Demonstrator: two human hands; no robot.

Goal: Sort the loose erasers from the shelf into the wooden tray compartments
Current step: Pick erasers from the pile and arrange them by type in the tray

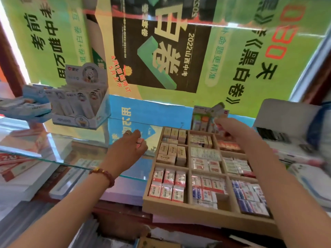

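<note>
A wooden tray (180,210) with several compartments stands at the right, filled with wrapped erasers in white, red and blue sleeves. My left hand (129,146) hovers over the glass shelf (71,140) just left of the tray, fingers curled round small pink erasers (140,141). My right hand (236,131) is above the tray's far right compartment, fingers curled on a small pinkish eraser (219,126); the grip is blurred. Red-wrapped erasers (228,145) lie in the compartment under that hand.
A white display box of packaged pens (80,106) stands at the back left of the glass shelf, with a blue-white box (26,106) beside it. A carded pack (206,117) leans behind the tray. A grey box (284,115) sits at the right.
</note>
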